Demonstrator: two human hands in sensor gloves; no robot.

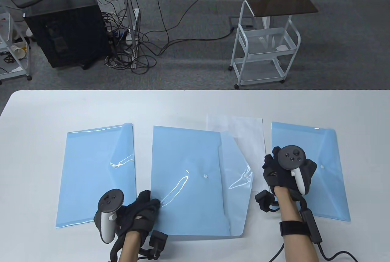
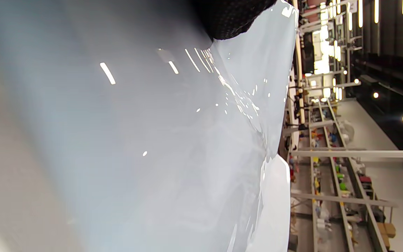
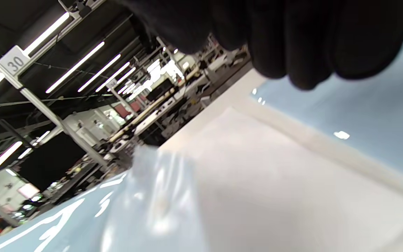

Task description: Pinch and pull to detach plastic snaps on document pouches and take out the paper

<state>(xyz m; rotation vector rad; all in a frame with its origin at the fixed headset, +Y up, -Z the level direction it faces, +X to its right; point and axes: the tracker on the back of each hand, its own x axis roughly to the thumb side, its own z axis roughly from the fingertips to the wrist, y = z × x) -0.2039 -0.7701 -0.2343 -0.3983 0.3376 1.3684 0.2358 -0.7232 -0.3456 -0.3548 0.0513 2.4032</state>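
Three blue pouches on table: middle pouch flap open, paper lying behind it twd far edge. Left hand presses its near-left corner, fingers flat. Right hand rests on right pouch; grip can't tell. Sign "30" overhead.

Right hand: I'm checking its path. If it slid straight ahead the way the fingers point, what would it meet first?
Probably the white paper beside the middle pouch's open flap; the right hand points up-table, but height is unclear.

White sign reading "30", mounted on overhead ceiling frame, right wrist view, no readable text on pouches, paper or trackers, keyboard lettering too small to read
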